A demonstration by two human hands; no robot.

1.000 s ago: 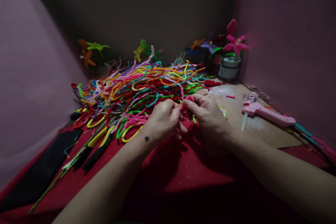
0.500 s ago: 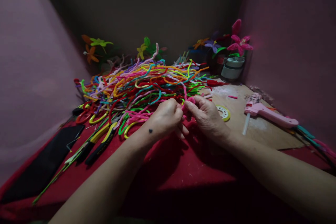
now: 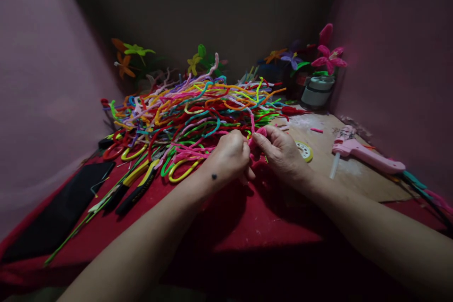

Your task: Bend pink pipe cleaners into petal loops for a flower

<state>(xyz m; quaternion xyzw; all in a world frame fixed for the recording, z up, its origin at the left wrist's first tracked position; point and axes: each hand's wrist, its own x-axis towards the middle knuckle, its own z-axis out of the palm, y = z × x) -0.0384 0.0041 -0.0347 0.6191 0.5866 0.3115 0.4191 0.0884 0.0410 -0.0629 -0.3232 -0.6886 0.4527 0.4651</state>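
Observation:
Between my two hands is a pink pipe cleaner (image 3: 261,132), bent into a small loop. My left hand (image 3: 233,153) is closed in a loose fist, its fingertips pinching the pink piece from the left. With thumb and forefinger, my right hand (image 3: 281,151) grips the same piece on the other side. Part of it is hidden behind the fingers. Just beyond the hands lies a large heap of coloured pipe cleaners (image 3: 198,104). A roll of yellow tape (image 3: 305,151) rests close to my right hand.
A pink glue gun (image 3: 371,155) lies on a tan board (image 3: 364,188) at right. Left are black-and-yellow pliers (image 3: 138,191), yellow-handled scissors (image 3: 182,171) and a dark flat slab (image 3: 60,212) on the red cloth (image 3: 262,231). Pipe-cleaner flowers (image 3: 329,59) stand behind, one above a grey jar (image 3: 317,92).
My left hand has turned slightly and sits closer to my right hand. The pink loop shows a little more above the right thumb. The whole view has shifted slightly.

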